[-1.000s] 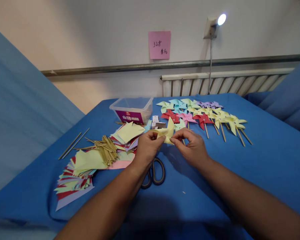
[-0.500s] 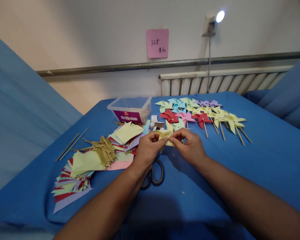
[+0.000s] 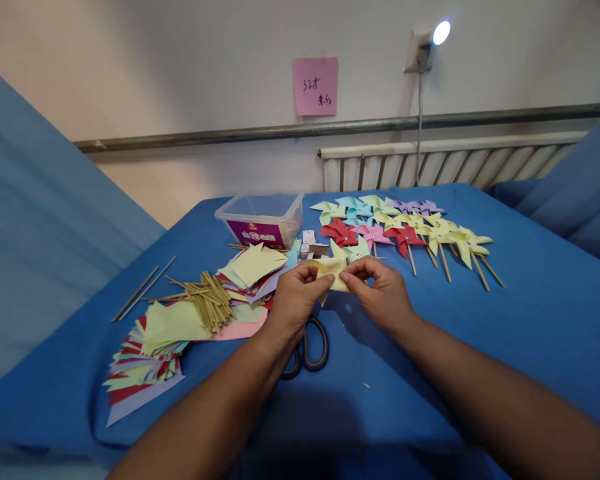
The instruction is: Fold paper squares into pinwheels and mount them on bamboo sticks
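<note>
Between my two hands is a pale yellow paper pinwheel (image 3: 338,265), its corners folded in toward the middle. My left hand (image 3: 300,293) pinches its left side, the thumb pressed near the centre. My right hand (image 3: 377,287) grips the right edge between thumb and fingertips. No stick shows on this piece; part of it is hidden by my fingers. Black-handled scissors (image 3: 316,365) lie just below my left hand, their blades out of sight under it. A pale green pinwheel (image 3: 357,249) rests right behind my right hand.
Several pinwheels on sticks (image 3: 405,237) lie at the back right. To the left are a bundle of sticks (image 3: 213,303), cut paper (image 3: 257,267) and a fanned paper stack (image 3: 143,367). A clear plastic tub (image 3: 260,217) and small boxes (image 3: 310,245) stand behind on the blue cloth (image 3: 480,373).
My right hand's fingertips have shifted very slightly on the yellow paper. Both hands keep their hold in nearly the same place, and everything else lies as before.
</note>
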Demonstrator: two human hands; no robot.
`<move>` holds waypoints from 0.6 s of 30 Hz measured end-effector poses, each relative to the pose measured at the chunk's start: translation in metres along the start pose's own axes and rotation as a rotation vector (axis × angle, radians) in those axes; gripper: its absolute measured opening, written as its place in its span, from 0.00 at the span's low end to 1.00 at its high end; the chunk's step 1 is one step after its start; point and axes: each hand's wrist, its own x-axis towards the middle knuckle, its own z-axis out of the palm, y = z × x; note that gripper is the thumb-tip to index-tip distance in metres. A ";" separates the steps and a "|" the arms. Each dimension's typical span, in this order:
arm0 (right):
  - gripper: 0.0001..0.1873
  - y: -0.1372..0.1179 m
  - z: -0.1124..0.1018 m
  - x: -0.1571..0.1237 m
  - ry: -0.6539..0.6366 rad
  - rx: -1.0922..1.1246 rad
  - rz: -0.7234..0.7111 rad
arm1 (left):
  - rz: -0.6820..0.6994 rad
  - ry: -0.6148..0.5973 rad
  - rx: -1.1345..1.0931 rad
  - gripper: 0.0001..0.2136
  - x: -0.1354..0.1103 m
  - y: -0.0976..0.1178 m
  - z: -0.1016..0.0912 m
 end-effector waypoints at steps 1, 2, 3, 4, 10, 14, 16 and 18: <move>0.03 0.000 0.000 0.000 0.002 0.003 0.007 | -0.001 0.002 -0.001 0.12 0.000 0.001 0.000; 0.03 0.000 0.001 0.000 0.000 0.006 0.011 | 0.000 0.003 -0.004 0.12 -0.001 0.001 0.000; 0.03 0.001 0.001 0.000 -0.003 0.008 0.012 | 0.000 0.002 -0.005 0.11 -0.001 0.002 0.000; 0.03 0.001 0.001 0.000 -0.007 0.009 0.010 | 0.000 0.001 -0.003 0.11 -0.001 0.002 0.001; 0.03 0.003 0.000 0.000 -0.018 -0.016 -0.039 | 0.044 0.011 0.047 0.11 -0.001 0.001 0.000; 0.03 0.002 0.000 0.000 -0.020 -0.044 -0.056 | 0.138 0.020 0.133 0.10 0.001 -0.001 -0.001; 0.03 0.002 0.000 0.000 -0.018 -0.053 -0.056 | 0.188 0.037 0.211 0.09 0.000 -0.002 -0.002; 0.03 0.002 0.000 -0.001 -0.022 -0.056 -0.050 | 0.235 0.054 0.277 0.08 -0.001 -0.003 -0.002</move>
